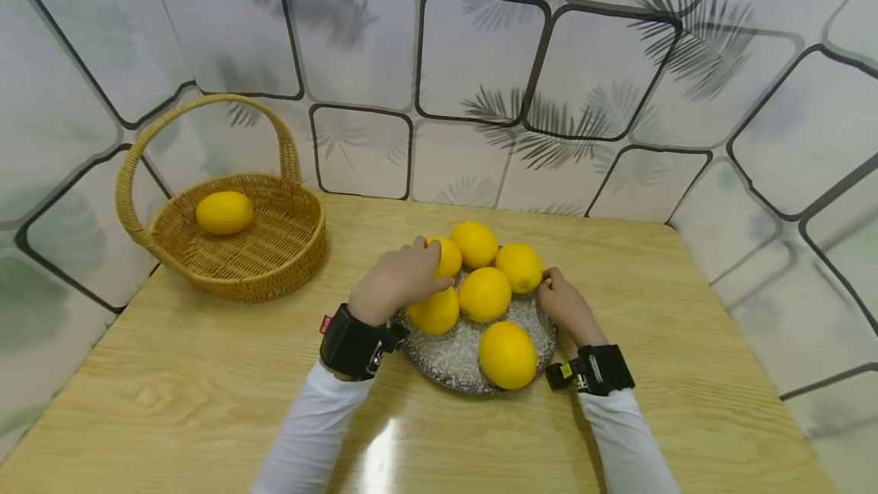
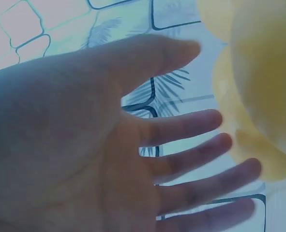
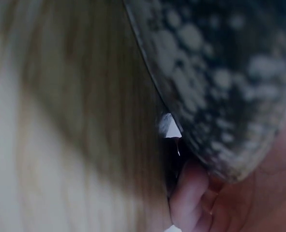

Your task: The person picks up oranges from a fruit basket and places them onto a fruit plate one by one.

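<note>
Several yellow lemons (image 1: 484, 295) lie on a round speckled grey plate (image 1: 453, 360). My left hand (image 1: 405, 277) reaches over the plate's left side, close to a lemon (image 1: 447, 256) there. In the left wrist view its fingers are spread and fairly straight, with the thumb apart and the lemons (image 2: 268, 77) beyond the fingertips. At the plate's right edge my right hand (image 1: 568, 307) holds the rim. The right wrist view shows its curled fingers (image 3: 188, 193) under the tilted-looking underside of the plate (image 3: 220, 87).
A wicker basket (image 1: 312, 250) with a tall handle stands at the back left of the wooden table (image 1: 206, 387), one lemon (image 1: 224, 213) inside it. Patterned walls (image 1: 370, 44) rise behind the table and on both sides.
</note>
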Motion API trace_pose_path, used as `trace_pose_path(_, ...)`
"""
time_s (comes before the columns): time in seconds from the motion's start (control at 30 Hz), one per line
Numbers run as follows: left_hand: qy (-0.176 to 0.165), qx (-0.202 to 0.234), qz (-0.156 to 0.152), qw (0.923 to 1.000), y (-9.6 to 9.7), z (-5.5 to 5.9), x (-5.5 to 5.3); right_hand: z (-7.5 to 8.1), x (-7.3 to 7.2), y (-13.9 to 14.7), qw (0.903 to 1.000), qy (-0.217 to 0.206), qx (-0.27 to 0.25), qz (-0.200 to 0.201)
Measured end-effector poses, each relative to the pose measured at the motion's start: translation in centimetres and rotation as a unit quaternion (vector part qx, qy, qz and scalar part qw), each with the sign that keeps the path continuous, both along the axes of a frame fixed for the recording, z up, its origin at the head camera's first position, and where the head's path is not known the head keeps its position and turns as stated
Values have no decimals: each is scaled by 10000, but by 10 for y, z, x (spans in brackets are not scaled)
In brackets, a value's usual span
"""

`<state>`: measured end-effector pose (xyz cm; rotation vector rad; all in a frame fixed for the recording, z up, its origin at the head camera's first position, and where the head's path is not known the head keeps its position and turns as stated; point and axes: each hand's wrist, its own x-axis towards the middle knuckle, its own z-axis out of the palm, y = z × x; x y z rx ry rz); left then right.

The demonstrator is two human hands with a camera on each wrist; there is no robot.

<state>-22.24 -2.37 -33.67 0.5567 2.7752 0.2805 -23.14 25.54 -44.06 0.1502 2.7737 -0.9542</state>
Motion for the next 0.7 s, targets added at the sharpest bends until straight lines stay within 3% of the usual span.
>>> trace_pose_path(0.2, 570, 13, -164, 9982, -10, -5, -4, 2, 2, 1, 10000, 34, -59, -24)
trace_pose_path(0.37, 1253, -9, -98, 9921, -33, -7, -11, 5, 1, 0, 10000, 10, -69, -13)
trace_pose_path(0.47, 1785, 35, 24, 9839, -55, -6, -16, 4, 0, 0, 10000, -8, -50, -34)
trace_pose_path(0.6, 2540, -43, 304, 9667, -93, -5, -27, 3, 0, 0, 9999, -8, -37, -96)
trace_pose_path(0.7, 2712, -109, 707, 9599, -124, -4, -38, 2, 0, 1, 9999, -25, -43, -131)
